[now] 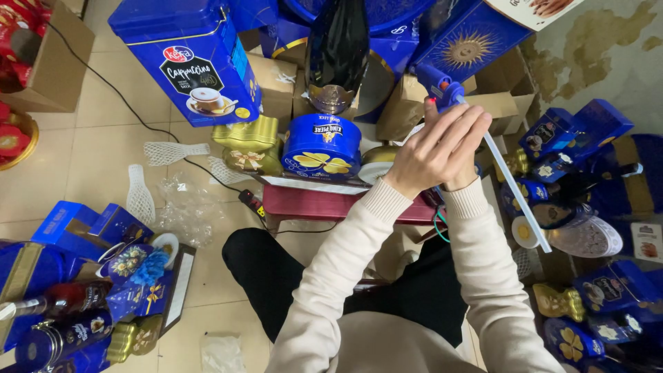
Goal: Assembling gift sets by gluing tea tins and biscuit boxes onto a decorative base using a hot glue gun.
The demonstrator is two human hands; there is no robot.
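Note:
A blue hot glue gun [439, 87] with a long white glue stick [514, 186] sticking out of its back is held up in front of me. My left hand [428, 152] wraps over the gun's body, its fingers reaching to where the stick enters. My right hand [461, 181] lies under the left one and is mostly hidden; it appears closed on the gun's handle. The gun's nozzle points away from me, toward the blue boxes behind it. Both cream sleeves meet at the gun.
A round blue tin [322, 146], gold tins [245, 135] and a dark bottle [338, 41] stand on a low red stand [311, 204] ahead. A tall blue tin [193, 62] is at the back left. Blue gift boxes [573, 138] crowd the right, more lie at the left [76, 276]. A black cable [138, 117] crosses the floor.

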